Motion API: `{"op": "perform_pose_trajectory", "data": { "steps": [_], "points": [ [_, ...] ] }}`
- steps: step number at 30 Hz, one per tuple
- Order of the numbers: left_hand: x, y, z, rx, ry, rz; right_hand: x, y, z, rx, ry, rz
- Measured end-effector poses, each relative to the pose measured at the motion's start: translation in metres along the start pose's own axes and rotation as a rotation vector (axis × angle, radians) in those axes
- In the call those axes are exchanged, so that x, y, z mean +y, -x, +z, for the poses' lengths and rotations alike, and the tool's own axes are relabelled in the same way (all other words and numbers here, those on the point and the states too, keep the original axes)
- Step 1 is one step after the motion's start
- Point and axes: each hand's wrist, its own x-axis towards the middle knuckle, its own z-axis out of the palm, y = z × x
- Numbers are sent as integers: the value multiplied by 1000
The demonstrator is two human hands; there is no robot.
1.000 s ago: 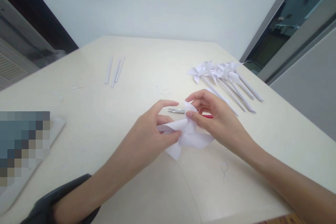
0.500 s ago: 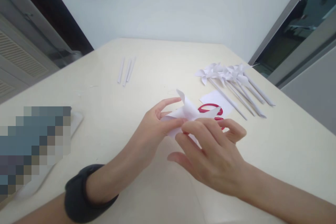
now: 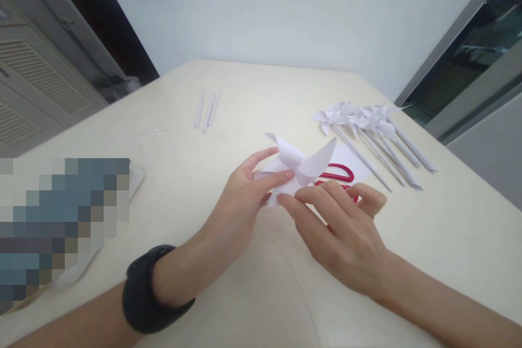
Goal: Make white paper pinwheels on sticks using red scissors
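A white paper pinwheel [image 3: 320, 164] with curled blades is held above the table by my left hand [image 3: 238, 201]. The left thumb presses on its centre, while the other fingers lie behind the paper, partly hidden. My right hand [image 3: 342, 231] pinches the pinwheel's lower blade between thumb and index finger, its remaining fingers curled. Just behind that hand lie scissors with red handles [image 3: 350, 174], partly covered by the hand and the pinwheel. Beneath the scissors is a flat piece of white paper [image 3: 361, 162].
Several white pinwheels [image 3: 346, 114] on rolled paper sticks are bunched at the right of the table [image 3: 253, 92]. Three thin paper rolls [image 3: 209, 112] lie at the back left. A pixelated object [image 3: 61, 223] occupies the left edge, and a wall stands behind the table.
My right thumb has come up from below and closed on the lower blade. The pinwheel is now turned so that more of its blades show. The camera view has shifted slightly left.
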Motion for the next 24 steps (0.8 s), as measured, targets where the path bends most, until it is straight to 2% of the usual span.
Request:
{"op": "perform_pose_trajectory", "data": {
  "steps": [8, 19, 24],
  "points": [
    [-11, 2, 6, -5, 6, 31, -8, -5, 1, -77, -18, 129],
    [-15, 0, 3, -18, 52, 49, -7, 0, 6, -90, 2, 64],
    [-14, 1, 2, -25, 22, 62, -8, 0, 7, -88, -72, 64]
  ]
}}
